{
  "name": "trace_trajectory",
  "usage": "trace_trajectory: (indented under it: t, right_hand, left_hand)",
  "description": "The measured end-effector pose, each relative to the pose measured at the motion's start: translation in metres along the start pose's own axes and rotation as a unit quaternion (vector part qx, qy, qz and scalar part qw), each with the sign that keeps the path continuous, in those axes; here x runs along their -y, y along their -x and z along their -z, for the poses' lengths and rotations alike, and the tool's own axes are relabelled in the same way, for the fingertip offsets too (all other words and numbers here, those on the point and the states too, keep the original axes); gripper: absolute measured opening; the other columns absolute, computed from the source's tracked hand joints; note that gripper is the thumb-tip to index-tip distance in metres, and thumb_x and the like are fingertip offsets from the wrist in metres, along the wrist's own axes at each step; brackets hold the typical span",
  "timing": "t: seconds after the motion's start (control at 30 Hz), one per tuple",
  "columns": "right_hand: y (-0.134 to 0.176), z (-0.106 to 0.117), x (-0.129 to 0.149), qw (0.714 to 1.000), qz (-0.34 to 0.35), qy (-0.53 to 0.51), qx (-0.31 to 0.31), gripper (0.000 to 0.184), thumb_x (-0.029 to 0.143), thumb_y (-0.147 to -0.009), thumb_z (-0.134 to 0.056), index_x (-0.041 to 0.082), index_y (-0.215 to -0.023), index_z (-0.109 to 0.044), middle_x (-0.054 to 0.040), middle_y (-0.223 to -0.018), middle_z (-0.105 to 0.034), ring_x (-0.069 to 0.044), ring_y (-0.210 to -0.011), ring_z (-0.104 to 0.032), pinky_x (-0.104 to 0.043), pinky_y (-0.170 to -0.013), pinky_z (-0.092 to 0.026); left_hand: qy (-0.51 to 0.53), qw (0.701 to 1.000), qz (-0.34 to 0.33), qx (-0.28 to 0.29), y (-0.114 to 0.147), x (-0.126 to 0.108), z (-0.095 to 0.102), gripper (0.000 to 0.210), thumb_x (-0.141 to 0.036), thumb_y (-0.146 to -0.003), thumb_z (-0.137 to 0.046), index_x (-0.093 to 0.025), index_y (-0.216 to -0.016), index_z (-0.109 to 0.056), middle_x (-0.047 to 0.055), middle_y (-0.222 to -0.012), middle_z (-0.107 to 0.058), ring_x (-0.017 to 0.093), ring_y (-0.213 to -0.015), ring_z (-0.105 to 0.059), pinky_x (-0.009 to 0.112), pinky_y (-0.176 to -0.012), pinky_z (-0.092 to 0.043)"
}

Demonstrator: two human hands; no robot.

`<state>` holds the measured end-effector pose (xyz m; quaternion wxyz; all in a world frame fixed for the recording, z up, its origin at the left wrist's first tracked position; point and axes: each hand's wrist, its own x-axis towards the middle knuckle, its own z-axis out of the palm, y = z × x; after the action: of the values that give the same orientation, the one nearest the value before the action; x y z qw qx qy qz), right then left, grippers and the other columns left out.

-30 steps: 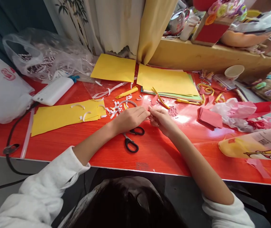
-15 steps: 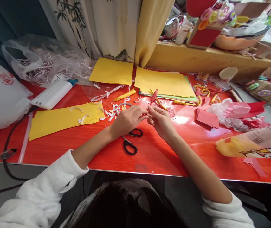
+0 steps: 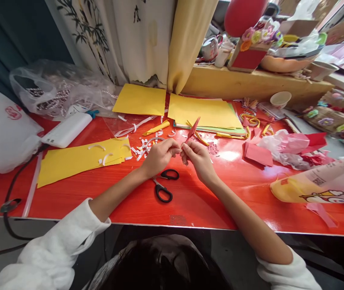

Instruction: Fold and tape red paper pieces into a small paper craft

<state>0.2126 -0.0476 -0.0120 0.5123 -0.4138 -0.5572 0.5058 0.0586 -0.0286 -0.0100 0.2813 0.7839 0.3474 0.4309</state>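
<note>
Over the middle of the red table (image 3: pixel 220 209), my two hands come together fingertip to fingertip. My right hand (image 3: pixel 198 159) is closed on a narrow piece of folded red paper (image 3: pixel 193 128), which sticks up above the fingers. My left hand (image 3: pixel 161 156) is pinched close beside its lower end. Whether those left fingers grip anything is hidden. Black-handled scissors (image 3: pixel 163 193) lie below my left hand, their blades partly covered by it. Beyond the hands are white paper scraps (image 3: pixel 140 150), a rolled yellow paper (image 3: pixel 156 128) and small red clippings (image 3: pixel 212 148).
Yellow sheets (image 3: pixel 141 98) and a coloured paper stack (image 3: pixel 204 110) lie at the back. Cut yellow paper (image 3: pixel 78 159) and a white power bank (image 3: pixel 67 129) are left. Red paper squares (image 3: pixel 258 154), crumpled tissue (image 3: pixel 286 145) and a printed plastic cup (image 3: pixel 319 183) sit right.
The view has shifted slightly, so the table sits lower in the picture. The red paper piece has turned and looks thinner. My hands stay close together.
</note>
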Motion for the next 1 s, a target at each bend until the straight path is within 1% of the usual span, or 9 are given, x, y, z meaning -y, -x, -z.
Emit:
trace_trajectory:
  t: [0.13, 0.2, 0.27, 0.43, 0.5, 0.63, 0.8, 0.9, 1.0]
  right_hand:
    - [-0.001, 0.001, 0.002, 0.999, 0.012, -0.025, -0.026, 0.029, 0.043, -0.084, -0.056, 0.018, -0.07, -0.052, 0.0029, -0.064, -0.053, -0.006, -0.05, -0.047, -0.021, -0.049, -0.037]
    - [0.0, 0.001, 0.005, 0.998, 0.011, -0.045, -0.03, 0.027, 0.041, -0.083, -0.058, 0.018, -0.071, -0.052, 0.0028, -0.065, -0.053, -0.006, -0.05, -0.047, -0.021, -0.049, -0.036]
    - [0.0, -0.001, 0.007, 0.997, -0.005, -0.074, -0.034, 0.024, 0.04, -0.082, -0.059, 0.019, -0.073, -0.053, 0.003, -0.069, -0.053, -0.005, -0.05, -0.046, -0.021, -0.048, -0.036]
    - [-0.001, -0.002, 0.007, 0.991, -0.044, -0.128, -0.022, 0.023, 0.041, -0.079, -0.061, 0.019, -0.076, -0.055, 0.0042, -0.067, -0.05, -0.005, -0.049, -0.043, -0.02, -0.048, -0.035]
    - [-0.001, -0.001, 0.007, 0.991, -0.036, -0.129, -0.022, 0.023, 0.041, -0.079, -0.063, 0.019, -0.075, -0.056, 0.0043, -0.065, -0.05, -0.005, -0.049, -0.043, -0.02, -0.047, -0.034]
    - [-0.001, 0.002, 0.007, 0.995, 0.0, -0.091, -0.033, 0.024, 0.039, -0.08, -0.062, 0.019, -0.07, -0.054, 0.004, -0.061, -0.05, -0.005, -0.048, -0.043, -0.021, -0.048, -0.033]
    - [0.001, 0.002, 0.006, 0.998, 0.004, -0.052, -0.018, 0.03, 0.043, -0.08, -0.062, 0.019, -0.066, -0.05, 0.0041, -0.058, -0.048, -0.006, -0.048, -0.042, -0.022, -0.048, -0.033]
    - [0.0, 0.002, 0.005, 0.997, -0.008, -0.074, -0.019, 0.03, 0.043, -0.078, -0.063, 0.019, -0.065, -0.05, 0.0045, -0.058, -0.047, -0.005, -0.046, -0.038, -0.022, -0.047, -0.031]
    - [0.0, 0.002, 0.002, 0.994, -0.03, -0.102, -0.003, 0.03, 0.044, -0.078, -0.064, 0.019, -0.065, -0.052, 0.0047, -0.057, -0.045, -0.005, -0.045, -0.035, -0.022, -0.045, -0.028]
  left_hand:
    - [0.21, 0.968, 0.137, -0.017, -0.005, 0.0, -0.003, 0.02, -0.033, -0.08, -0.061, -0.016, -0.09, -0.055, -0.002, -0.073, -0.056, 0.008, -0.064, -0.054, 0.021, -0.064, -0.045]
    - [0.26, 0.952, 0.16, -0.012, -0.006, 0.002, -0.004, 0.022, -0.036, -0.08, -0.061, -0.015, -0.084, -0.056, -0.002, -0.071, -0.055, 0.007, -0.062, -0.052, 0.021, -0.062, -0.044]
    - [0.264, 0.952, 0.157, 0.003, -0.007, 0.004, -0.003, 0.025, -0.039, -0.081, -0.059, -0.015, -0.078, -0.057, -0.001, -0.069, -0.054, 0.007, -0.061, -0.051, 0.021, -0.062, -0.044]
    - [0.215, 0.968, 0.132, 0.016, -0.007, 0.0, 0.0, 0.026, -0.042, -0.082, -0.057, -0.017, -0.077, -0.055, -0.002, -0.068, -0.051, 0.008, -0.063, -0.049, 0.022, -0.064, -0.042]
    - [0.186, 0.975, 0.123, 0.008, -0.006, -0.003, 0.001, 0.024, -0.04, -0.084, -0.055, -0.017, -0.08, -0.055, -0.002, -0.072, -0.052, 0.009, -0.067, -0.05, 0.022, -0.065, -0.042]
    - [0.056, 0.997, 0.053, 0.017, -0.004, -0.01, 0.002, 0.022, -0.039, -0.081, -0.06, -0.017, -0.082, -0.059, 0.001, -0.082, -0.059, 0.011, -0.078, -0.053, 0.023, -0.072, -0.042]
    - [-0.029, 1.0, 0.007, 0.007, -0.001, -0.012, 0.001, 0.023, -0.037, -0.086, -0.054, -0.017, -0.076, -0.059, 0.0, -0.074, -0.059, 0.011, -0.071, -0.052, 0.025, -0.069, -0.04]
    - [-0.047, 0.999, -0.027, 0.002, 0.0, -0.011, 0.0, 0.02, -0.032, -0.087, -0.053, -0.017, -0.075, -0.058, 0.0, -0.072, -0.057, 0.01, -0.069, -0.051, 0.024, -0.068, -0.04]
    - [-0.078, 0.993, -0.092, -0.003, 0.0, -0.005, -0.001, 0.018, -0.028, -0.088, -0.051, -0.017, -0.076, -0.056, 0.001, -0.072, -0.056, 0.011, -0.069, -0.051, 0.024, -0.068, -0.042]
